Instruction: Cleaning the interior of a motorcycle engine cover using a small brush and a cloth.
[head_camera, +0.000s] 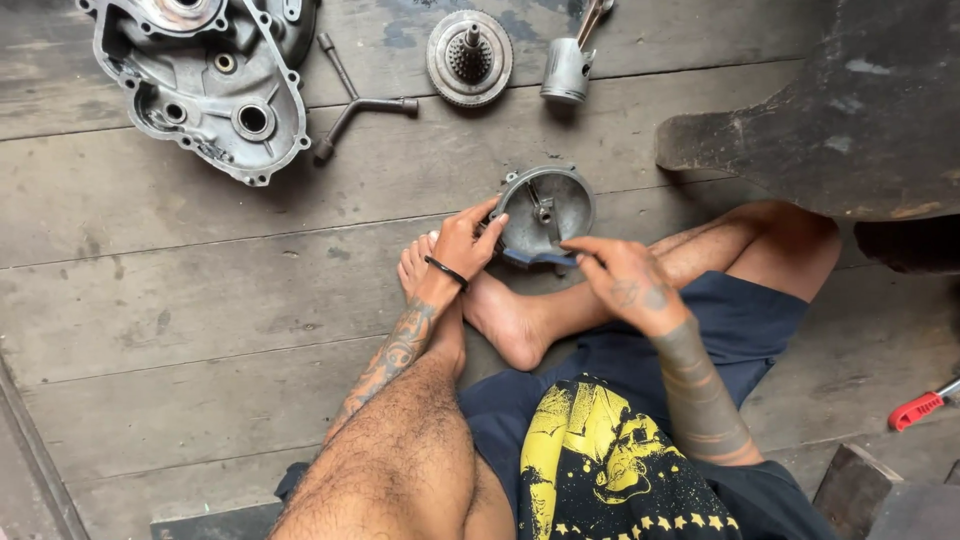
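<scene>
I sit cross-legged on a wooden plank floor. My left hand grips the left rim of a round grey metal housing that stands tilted on the floor by my feet. My right hand is at the housing's lower right edge, fingers pinched on a small dark piece at its bottom rim; what that piece is I cannot tell. A black band sits on my left wrist.
A large grey engine case half lies at the top left, a three-armed socket wrench beside it. A round clutch-like disc and a piston with rod lie at the top. A red-handled tool lies right. A dark bulky object fills the upper right.
</scene>
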